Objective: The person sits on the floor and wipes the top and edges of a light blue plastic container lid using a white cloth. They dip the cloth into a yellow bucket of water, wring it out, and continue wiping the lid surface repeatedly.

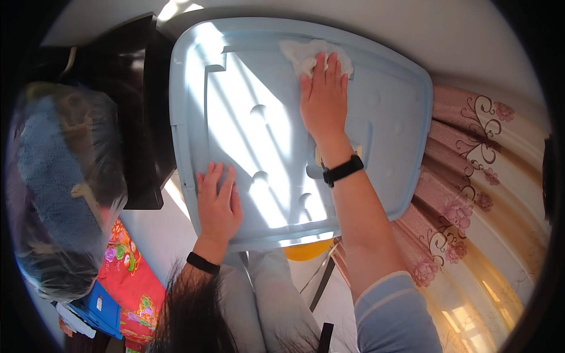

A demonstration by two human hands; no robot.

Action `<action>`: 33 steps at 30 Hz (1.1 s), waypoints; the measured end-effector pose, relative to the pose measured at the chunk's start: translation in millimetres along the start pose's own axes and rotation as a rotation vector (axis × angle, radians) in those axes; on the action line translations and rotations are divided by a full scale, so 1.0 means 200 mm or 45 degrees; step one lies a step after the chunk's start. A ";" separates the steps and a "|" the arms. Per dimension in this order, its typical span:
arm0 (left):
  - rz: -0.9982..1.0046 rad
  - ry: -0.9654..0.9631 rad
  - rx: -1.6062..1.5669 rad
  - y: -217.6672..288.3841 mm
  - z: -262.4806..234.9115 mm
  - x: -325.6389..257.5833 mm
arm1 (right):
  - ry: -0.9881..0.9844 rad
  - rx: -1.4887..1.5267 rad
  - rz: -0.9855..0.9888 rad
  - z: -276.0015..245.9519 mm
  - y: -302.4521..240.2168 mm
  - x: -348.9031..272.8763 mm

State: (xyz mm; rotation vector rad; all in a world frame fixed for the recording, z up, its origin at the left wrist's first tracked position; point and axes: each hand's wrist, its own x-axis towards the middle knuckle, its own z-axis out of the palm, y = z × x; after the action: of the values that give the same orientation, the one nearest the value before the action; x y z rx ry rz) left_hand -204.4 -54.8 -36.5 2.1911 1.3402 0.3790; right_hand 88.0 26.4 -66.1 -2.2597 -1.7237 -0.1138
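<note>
A light-blue plastic storage box lid [391, 117] fills the middle of the head view, with bright sunlight streaked over its left half. Toward its far edge, my right hand [325, 109] presses a crumpled white wipe [315, 48], fingers stretched over it and gripping it against the surface. The fingertips hide part of the wipe. My left hand [219, 203] rests on the near left corner of the lid, empty, its fingers apart. A beige handle piece [360, 154] shows beside my right wrist. What lies under the lid is hidden.
Left stand a black piece of furniture [141, 117] and a clear plastic bag [65, 188] of fabric. Red patterned cloth [132, 276] and a blue item [100, 309] lie below. Pink-and-cream curtains [453, 194] hang at right. Something yellow [309, 250] shows under the near edge.
</note>
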 end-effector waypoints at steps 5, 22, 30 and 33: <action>-0.015 -0.002 -0.005 0.03 -0.01 0.02 | -0.573 0.214 0.139 -0.24 -0.26 -0.37; -0.009 -0.029 0.062 0.06 -0.04 0.03 | -0.692 0.132 -0.191 -0.17 -0.26 -0.44; -0.033 -0.003 -0.003 0.04 0.00 0.00 | 0.117 0.103 0.395 0.20 -0.11 0.25; -0.038 0.004 -0.014 0.05 0.00 0.01 | -0.072 0.278 0.051 0.20 -0.47 0.12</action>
State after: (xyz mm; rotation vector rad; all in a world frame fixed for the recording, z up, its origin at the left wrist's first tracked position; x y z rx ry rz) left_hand -196.3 -57.3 -31.1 2.1596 1.3678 0.3777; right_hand 0.9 82.4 -80.1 -2.1548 -1.6296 0.1419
